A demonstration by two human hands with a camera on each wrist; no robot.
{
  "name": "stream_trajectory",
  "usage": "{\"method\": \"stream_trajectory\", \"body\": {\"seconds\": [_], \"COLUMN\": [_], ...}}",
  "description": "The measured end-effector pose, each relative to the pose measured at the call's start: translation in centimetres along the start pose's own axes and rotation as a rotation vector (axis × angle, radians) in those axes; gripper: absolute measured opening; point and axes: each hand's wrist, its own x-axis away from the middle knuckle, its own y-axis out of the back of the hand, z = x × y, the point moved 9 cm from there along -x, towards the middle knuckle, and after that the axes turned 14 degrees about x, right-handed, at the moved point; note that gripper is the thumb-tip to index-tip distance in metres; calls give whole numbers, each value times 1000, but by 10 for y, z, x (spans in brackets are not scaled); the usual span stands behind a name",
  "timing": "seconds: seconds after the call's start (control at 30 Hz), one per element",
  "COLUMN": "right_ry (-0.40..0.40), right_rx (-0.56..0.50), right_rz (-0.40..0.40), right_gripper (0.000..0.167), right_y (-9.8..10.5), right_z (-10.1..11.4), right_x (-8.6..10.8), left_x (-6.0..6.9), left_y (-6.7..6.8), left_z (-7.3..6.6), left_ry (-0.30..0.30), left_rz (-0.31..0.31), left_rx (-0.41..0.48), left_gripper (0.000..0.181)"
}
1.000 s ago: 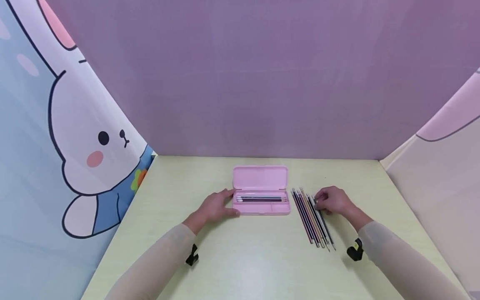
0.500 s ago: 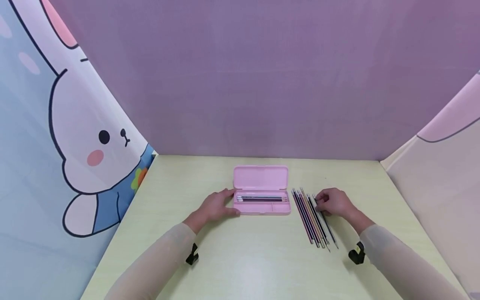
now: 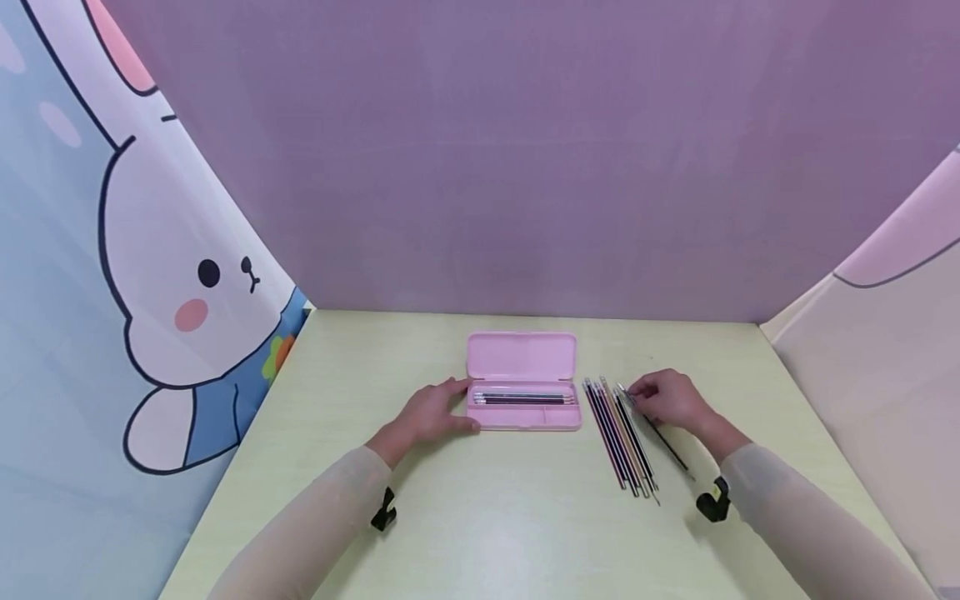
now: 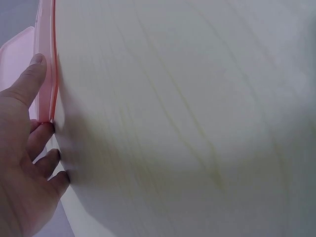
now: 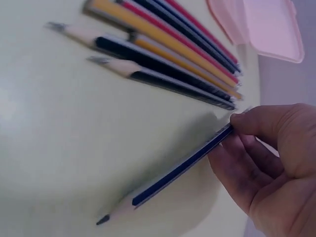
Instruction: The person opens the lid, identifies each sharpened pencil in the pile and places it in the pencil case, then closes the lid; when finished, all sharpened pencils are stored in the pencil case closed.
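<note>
My right hand (image 3: 671, 402) pinches one dark pencil (image 3: 672, 450) near its eraser end; in the right wrist view this dark blue pencil (image 5: 182, 165) slants with its sharpened tip toward the lower left, apart from the others. Several loose pencils (image 3: 618, 437), dark, red and yellow, lie side by side left of that hand. An open pink pencil case (image 3: 525, 417) holds a few pencils (image 3: 525, 399) in its long compartment. At its left end rests my left hand (image 3: 429, 414), thumb at the near corner, fingers at the far side; the left wrist view shows the thumb against the case wall (image 4: 45, 94).
The case's raised lid (image 3: 521, 356) is at the back. A pale wooden table (image 3: 480, 517) carries everything. Behind it stands a purple panel (image 3: 525, 167), with a rabbit-print cloth (image 3: 172, 250) at the left and another printed cloth (image 3: 885, 358) at the right.
The pinched pencil has come away from the row, its tip swinging to the right. My right hand has shifted only slightly; my left hand and the case have stayed put.
</note>
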Motion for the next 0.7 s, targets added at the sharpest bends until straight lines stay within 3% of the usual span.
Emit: {"method": "stream_trajectory", "body": {"seconds": [0.13,0.33,0.53,0.7], "right_ry": [72,148,248,309], "right_rx": [-18,-13,-18,-38], "right_rz": [-10,-35,-43,-3], "right_gripper": [25,22,20,21], "right_y": [11,20,18,9], "right_z": [17,59,107,144], "right_x": [-9,-27,-48,-64], "left_x": [0,1,1,1], "left_y": [0,1,1,2], "left_z": [0,-1,-3,-2], "left_ry": [2,-1,-10,-1], "left_rz": [0,-2,-11,-8], "left_rx": [-8,-6,7,9], "left_gripper": [93,93,92,92]}}
